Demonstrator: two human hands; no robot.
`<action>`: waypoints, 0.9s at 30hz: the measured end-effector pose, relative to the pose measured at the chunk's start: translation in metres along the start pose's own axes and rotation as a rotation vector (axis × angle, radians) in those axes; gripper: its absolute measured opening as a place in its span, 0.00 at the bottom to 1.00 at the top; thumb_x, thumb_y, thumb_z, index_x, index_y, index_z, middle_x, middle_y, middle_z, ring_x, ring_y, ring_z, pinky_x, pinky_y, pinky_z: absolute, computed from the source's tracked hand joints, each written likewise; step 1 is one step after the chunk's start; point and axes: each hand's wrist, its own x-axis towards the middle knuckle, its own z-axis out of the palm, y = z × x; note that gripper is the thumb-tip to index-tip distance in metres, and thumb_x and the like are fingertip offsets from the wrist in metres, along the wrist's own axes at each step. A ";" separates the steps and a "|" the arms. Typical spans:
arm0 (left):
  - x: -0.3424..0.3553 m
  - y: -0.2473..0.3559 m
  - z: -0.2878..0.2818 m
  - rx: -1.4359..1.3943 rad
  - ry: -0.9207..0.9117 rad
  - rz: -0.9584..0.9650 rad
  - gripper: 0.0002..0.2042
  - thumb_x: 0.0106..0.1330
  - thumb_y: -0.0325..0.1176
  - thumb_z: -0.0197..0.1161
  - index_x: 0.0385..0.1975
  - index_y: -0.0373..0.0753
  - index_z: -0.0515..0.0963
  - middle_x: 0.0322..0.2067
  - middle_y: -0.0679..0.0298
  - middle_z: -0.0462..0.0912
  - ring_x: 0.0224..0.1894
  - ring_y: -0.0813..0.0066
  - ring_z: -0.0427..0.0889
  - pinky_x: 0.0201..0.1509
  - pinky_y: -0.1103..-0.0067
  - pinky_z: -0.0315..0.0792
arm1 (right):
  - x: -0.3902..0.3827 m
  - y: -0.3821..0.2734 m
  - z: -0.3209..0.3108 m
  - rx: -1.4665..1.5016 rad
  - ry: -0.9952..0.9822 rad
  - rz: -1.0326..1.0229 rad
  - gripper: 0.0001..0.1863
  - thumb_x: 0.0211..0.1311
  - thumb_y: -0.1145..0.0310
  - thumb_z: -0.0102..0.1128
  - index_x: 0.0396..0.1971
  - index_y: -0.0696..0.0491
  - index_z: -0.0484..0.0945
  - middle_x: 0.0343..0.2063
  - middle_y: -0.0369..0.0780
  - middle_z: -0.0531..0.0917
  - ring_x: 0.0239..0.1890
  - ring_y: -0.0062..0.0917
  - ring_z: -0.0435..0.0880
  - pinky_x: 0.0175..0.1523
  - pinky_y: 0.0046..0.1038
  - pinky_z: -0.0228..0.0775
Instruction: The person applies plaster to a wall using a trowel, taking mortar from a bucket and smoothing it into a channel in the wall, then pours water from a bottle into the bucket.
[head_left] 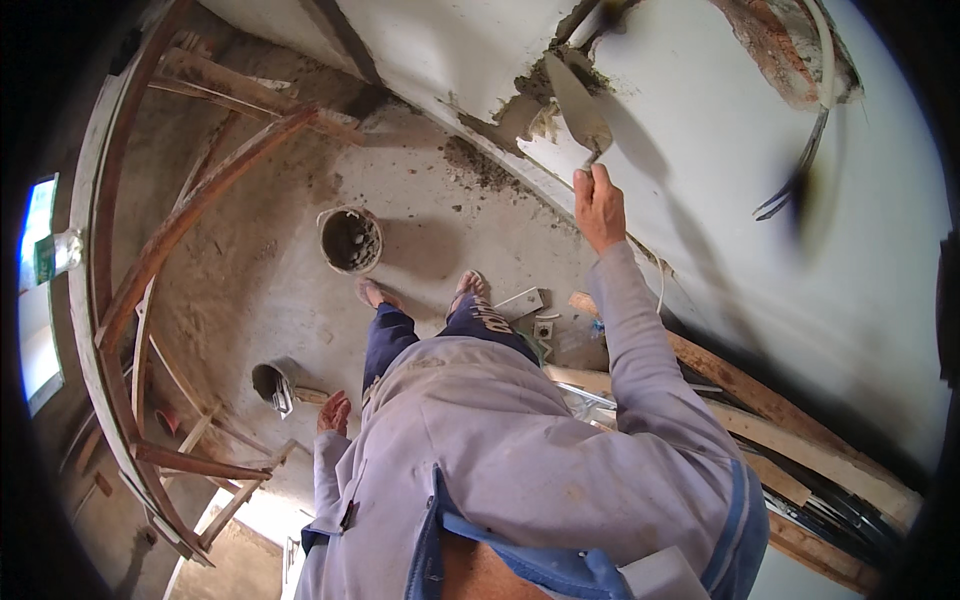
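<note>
My right hand (602,208) is closed round the handle of a pointed trowel (578,108), raised against the white wall. The trowel's metal blade lies over a rough patch of grey mortar (524,108) in a broken channel of the wall; I cannot tell whether it touches. Low at my side hangs my left hand (334,412), its fingers loosely apart and nothing in them. Near that hand stands a small bucket (272,378) with flat tools sticking out of it. A larger bucket (350,240), with grey mortar inside, sits on the floor ahead of my feet.
Wooden scaffolding (190,215) rises along the left. Cables (800,165) hang from a chipped hole at the upper right. Timber planks (790,420) and dark pipes lie along the wall to my right. Mortar crumbs (482,165) litter the wall's foot.
</note>
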 end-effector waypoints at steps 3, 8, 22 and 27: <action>0.000 -0.001 -0.002 -0.003 0.029 -0.022 0.23 0.58 0.45 0.64 0.53 0.45 0.72 0.40 0.68 0.80 0.37 0.82 0.77 0.34 0.83 0.68 | 0.014 0.012 0.001 -0.084 0.023 0.037 0.14 0.64 0.59 0.49 0.29 0.55 0.65 0.18 0.50 0.77 0.25 0.49 0.78 0.27 0.42 0.67; -0.005 0.015 -0.008 -0.016 0.157 -0.092 0.24 0.58 0.46 0.64 0.53 0.44 0.72 0.40 0.69 0.80 0.36 0.83 0.77 0.33 0.84 0.67 | -0.003 0.013 -0.009 -0.009 0.055 0.072 0.14 0.64 0.60 0.49 0.27 0.56 0.65 0.16 0.48 0.75 0.22 0.47 0.77 0.26 0.40 0.66; 0.004 0.005 0.005 0.059 0.034 -0.093 0.24 0.59 0.47 0.63 0.54 0.44 0.71 0.41 0.68 0.80 0.40 0.79 0.77 0.36 0.81 0.69 | 0.001 -0.024 -0.015 -0.064 0.020 0.097 0.14 0.63 0.60 0.50 0.29 0.57 0.65 0.17 0.48 0.76 0.22 0.44 0.78 0.28 0.41 0.67; 0.007 0.037 0.014 -0.036 0.089 -0.017 0.24 0.60 0.48 0.62 0.54 0.45 0.71 0.43 0.67 0.79 0.42 0.79 0.76 0.37 0.83 0.67 | -0.013 -0.030 -0.027 -0.075 0.079 0.140 0.15 0.63 0.60 0.49 0.29 0.58 0.65 0.16 0.48 0.75 0.22 0.45 0.77 0.27 0.40 0.66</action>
